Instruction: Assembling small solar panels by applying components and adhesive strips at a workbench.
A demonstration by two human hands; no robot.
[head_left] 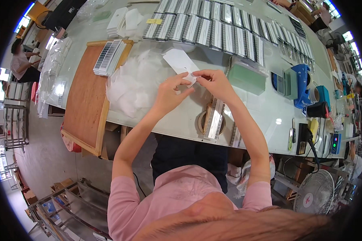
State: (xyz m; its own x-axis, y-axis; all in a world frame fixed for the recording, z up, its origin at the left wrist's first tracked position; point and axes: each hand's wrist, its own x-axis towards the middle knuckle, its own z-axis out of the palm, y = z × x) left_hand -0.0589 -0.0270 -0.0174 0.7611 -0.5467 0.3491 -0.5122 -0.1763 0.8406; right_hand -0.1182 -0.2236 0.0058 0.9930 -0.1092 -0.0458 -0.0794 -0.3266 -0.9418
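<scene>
A white sheet (180, 61), longish and flat, slants over the table in front of me. Its near end is between my hands. My right hand (218, 85) pinches that end between thumb and index finger. On the other side, my left hand (169, 95) has its fingertips at the sheet's edge, with the thumb held apart from them. Just left of the sheet lies a loose heap of thin, translucent white film pieces (128, 82). Below my right hand, a strip-like piece with a shiny face (216, 120) rests across a roll of tape (203, 122).
Rows of packed strip pieces (197, 30) fill the table's far side. A green block (247, 78) and a blue tape dispenser (301, 86) stand to the right. A wooden board (82, 98) bearing a stack of cards (108, 58) overhangs the left edge. A fan (315, 193) stands lower right.
</scene>
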